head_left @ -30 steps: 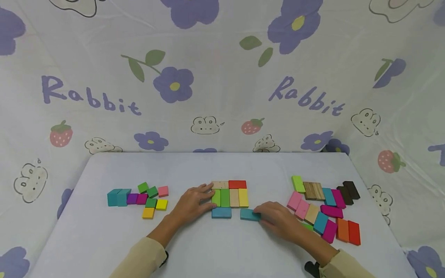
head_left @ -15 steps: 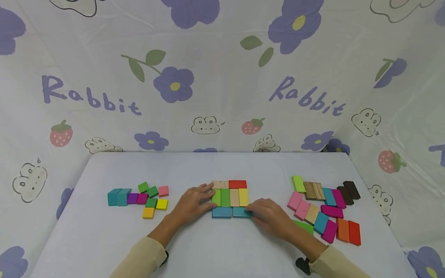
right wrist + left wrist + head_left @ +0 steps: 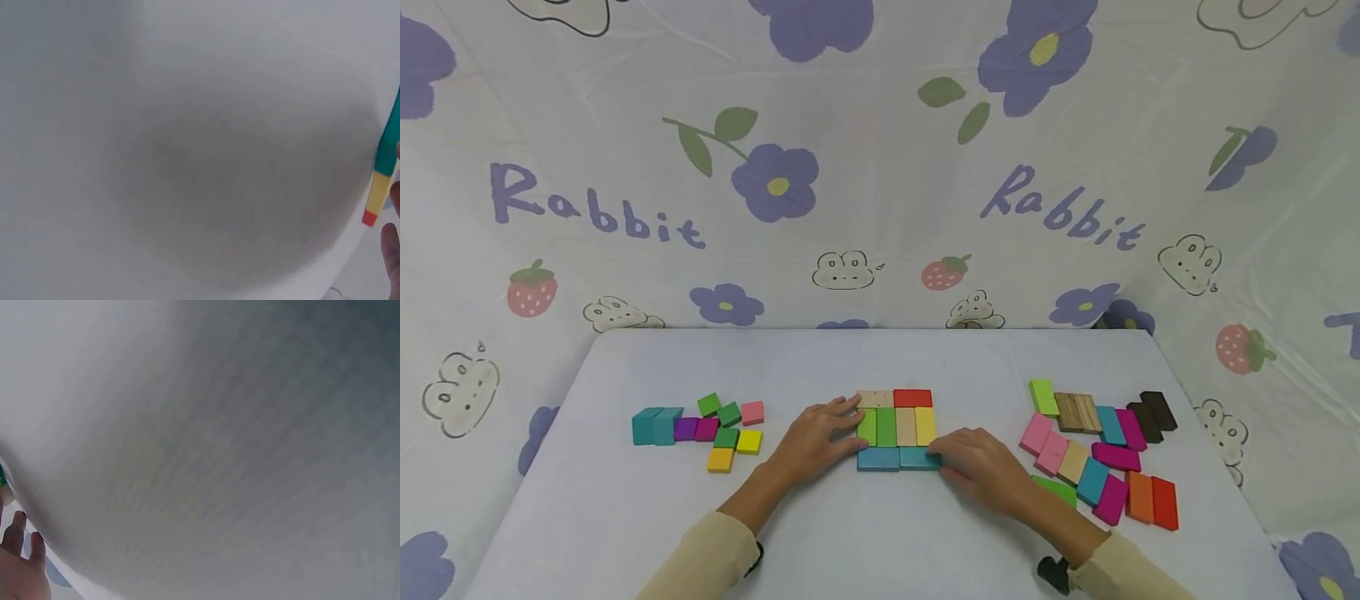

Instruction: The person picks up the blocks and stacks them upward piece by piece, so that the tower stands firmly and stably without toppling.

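Flat coloured wooden blocks form a tight rectangle mid-table in the head view. A natural wood block [image 3: 876, 399] and a red block [image 3: 912, 397] make the far row. Below them stand a lime block [image 3: 867, 427], a green block [image 3: 886, 427], a tan block [image 3: 906, 427] and a yellow block [image 3: 926, 427]. Nearest me lie a blue block [image 3: 878, 459] and a teal block [image 3: 917, 459], end to end. My right hand [image 3: 983, 467] holds the teal block by its right end. Along the rectangle's left side, my left hand [image 3: 816, 437] rests with extended fingers touching the blocks.
Small cubes, including a yellow one [image 3: 748, 442] and a pink one [image 3: 752, 412], lie left with two taller teal blocks [image 3: 658, 426]. On the right, more flat blocks are scattered, among them a striped wood piece [image 3: 1077, 412] and a red one [image 3: 1165, 502]. A patterned cloth [image 3: 865, 167] hangs behind.
My right hand has slid the teal block leftward and slightly away from me, up against the blue block and under the tan and yellow ones. My left hand has stayed put.
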Demonstrator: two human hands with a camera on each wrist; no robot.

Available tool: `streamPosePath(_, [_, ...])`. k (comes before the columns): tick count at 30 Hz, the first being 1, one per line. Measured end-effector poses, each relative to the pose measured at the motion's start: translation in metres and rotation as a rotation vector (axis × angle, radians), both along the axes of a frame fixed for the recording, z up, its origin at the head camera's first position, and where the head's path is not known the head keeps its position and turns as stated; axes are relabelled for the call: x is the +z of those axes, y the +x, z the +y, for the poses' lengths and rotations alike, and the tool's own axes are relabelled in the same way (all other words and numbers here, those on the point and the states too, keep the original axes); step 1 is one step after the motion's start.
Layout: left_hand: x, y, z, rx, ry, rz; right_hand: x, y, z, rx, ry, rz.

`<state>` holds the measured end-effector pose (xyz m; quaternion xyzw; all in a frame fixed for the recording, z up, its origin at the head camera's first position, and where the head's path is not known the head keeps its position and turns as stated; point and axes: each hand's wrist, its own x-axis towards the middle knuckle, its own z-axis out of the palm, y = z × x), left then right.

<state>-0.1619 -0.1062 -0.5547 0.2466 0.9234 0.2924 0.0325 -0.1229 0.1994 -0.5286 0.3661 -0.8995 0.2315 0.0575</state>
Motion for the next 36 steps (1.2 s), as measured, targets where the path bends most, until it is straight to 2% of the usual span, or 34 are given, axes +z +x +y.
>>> streamPosePath(6, [-0.001, 0.0, 0.0, 0.0, 0.0, 0.009, 0.007, 0.006, 0.023, -0.093, 0.017, -0.045])
streamPosePath(15, [-0.005, 0.0, 0.0, -0.005, -0.004, 0.02, 0.014, 0.02, 0.08, -0.267, 0.016, -0.14])
streamPosePath(22, [-0.004, 0.0, 0.0, -0.005, -0.008, 0.028, 0.018, 0.037, 0.116, -0.366, 0.093, -0.156])
streamPosePath(26, [-0.002, 0.0, 0.0, -0.006, -0.011, 0.021, 0.019, 0.043, 0.125, -0.403, 0.093, -0.202])
streamPosePath(29, [-0.001, 0.0, -0.001, -0.007, -0.013, 0.021, 0.017, 0.046, 0.128, -0.4, 0.097, -0.229])
streamPosePath(36, [0.0, 0.001, -0.001, 0.003, -0.02, -0.017, 0.013, 0.047, 0.124, -0.388, 0.115, -0.216])
